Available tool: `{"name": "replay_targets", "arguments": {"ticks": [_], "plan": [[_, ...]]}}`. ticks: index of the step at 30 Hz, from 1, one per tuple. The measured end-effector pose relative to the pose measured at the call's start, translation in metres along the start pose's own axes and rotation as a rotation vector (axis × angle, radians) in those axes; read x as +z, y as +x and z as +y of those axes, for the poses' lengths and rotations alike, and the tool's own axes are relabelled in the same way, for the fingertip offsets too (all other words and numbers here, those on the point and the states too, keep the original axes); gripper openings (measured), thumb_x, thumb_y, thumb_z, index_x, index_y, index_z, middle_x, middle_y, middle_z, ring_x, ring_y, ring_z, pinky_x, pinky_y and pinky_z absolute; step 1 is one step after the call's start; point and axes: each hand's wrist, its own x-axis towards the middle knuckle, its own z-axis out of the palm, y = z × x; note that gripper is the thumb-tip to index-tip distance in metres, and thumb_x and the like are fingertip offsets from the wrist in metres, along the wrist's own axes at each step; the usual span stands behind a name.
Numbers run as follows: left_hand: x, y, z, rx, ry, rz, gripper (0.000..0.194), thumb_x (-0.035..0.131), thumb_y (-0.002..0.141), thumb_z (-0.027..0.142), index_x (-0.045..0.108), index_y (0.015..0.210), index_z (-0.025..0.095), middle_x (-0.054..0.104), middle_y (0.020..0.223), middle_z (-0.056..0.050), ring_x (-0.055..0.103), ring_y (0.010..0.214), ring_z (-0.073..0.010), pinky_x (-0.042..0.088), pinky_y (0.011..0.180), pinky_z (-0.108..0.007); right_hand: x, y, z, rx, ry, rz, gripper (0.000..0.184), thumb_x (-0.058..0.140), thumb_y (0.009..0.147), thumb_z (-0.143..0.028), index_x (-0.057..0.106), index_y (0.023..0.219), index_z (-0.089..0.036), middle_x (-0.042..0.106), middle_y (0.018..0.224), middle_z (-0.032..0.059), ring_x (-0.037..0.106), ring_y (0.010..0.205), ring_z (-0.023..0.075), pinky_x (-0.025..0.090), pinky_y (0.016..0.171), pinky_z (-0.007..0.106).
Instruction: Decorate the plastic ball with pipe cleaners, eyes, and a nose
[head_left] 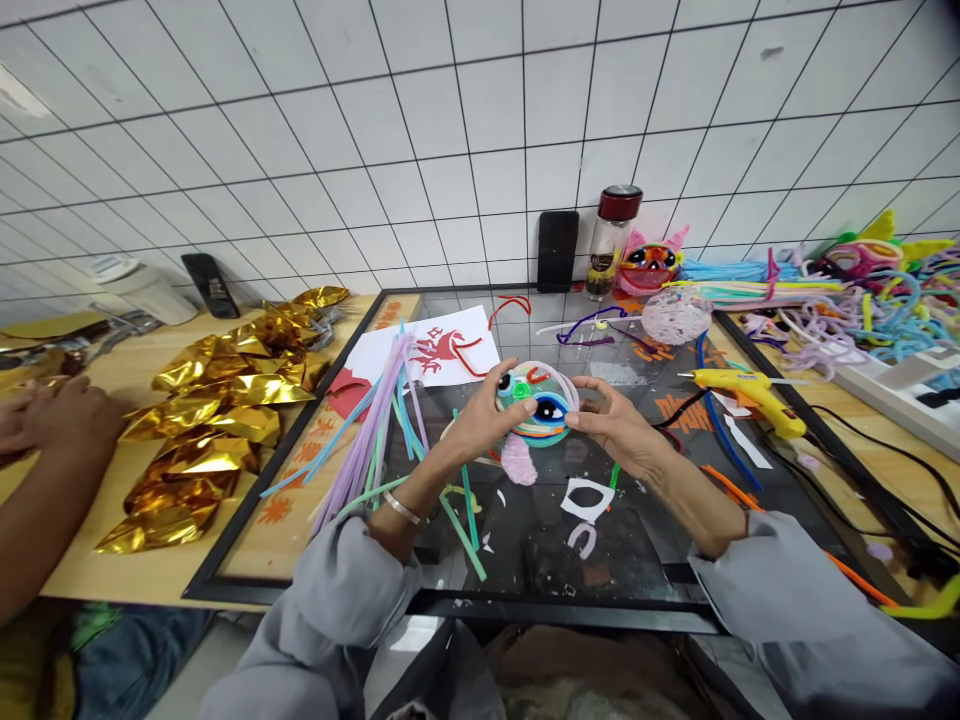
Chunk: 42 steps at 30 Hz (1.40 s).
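Both hands hold a round, colourful pipe-cleaner face over the dark glass board. It has large blue-rimmed eyes, a green coil, a red curl and a fuzzy pink ear hanging below. My left hand grips its left side, with the thumb across the front beside an eye. Its right edge is pinched by my right hand, fingers behind and thumb in front. Under them lie a white paper cutout and a small pale curved piece. A bundle of pastel pipe cleaners lies near my left forearm.
A yellow glue gun with black cables lies at right. Behind stand a glass bottle, a phone and a pink face. Gold foil covers the left table, near another person's hands. A white power strip sits far right.
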Motion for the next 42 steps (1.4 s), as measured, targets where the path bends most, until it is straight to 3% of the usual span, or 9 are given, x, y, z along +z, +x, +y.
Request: {"name": "replay_targets", "arguments": {"ticks": [22,28,42], "plan": [[0.0004,0.0006,-0.0039,-0.022,0.041,-0.005,0.085,0.066,0.082,0.053,0.034,0.152,0.017,0.049,0.151,-0.015,0.047,0.139,-0.0342,0.035,0.118,-0.048,0.0037,0.0003,0.0011,0.037,0.05,0.038,0.067,0.093,0.043,-0.024,0.055,0.099,-0.024,0.073,0.077,-0.0043,0.068,0.076,0.0166,0.052,0.08,0.034],[0.0002,0.0004,-0.0026,-0.023,0.04,-0.021,0.086,0.065,0.082,0.053,0.032,0.153,0.016,0.048,0.152,-0.016,0.045,0.14,-0.0339,0.034,0.118,-0.048,0.0044,-0.0026,-0.0016,0.056,0.036,0.018,0.066,0.095,0.044,-0.028,0.056,0.097,-0.026,0.071,0.08,-0.0039,0.067,0.081,0.0183,0.049,0.088,0.037],[-0.002,0.0016,-0.0042,0.001,-0.043,-0.028,0.087,0.065,0.081,0.052,0.033,0.151,0.011,0.047,0.152,-0.019,0.047,0.138,-0.0336,0.034,0.118,-0.048,0.0027,-0.0023,-0.003,0.069,0.068,-0.044,0.064,0.098,0.045,-0.031,0.058,0.095,-0.025,0.074,0.081,-0.0021,0.068,0.08,0.017,0.049,0.088,0.036]]}}
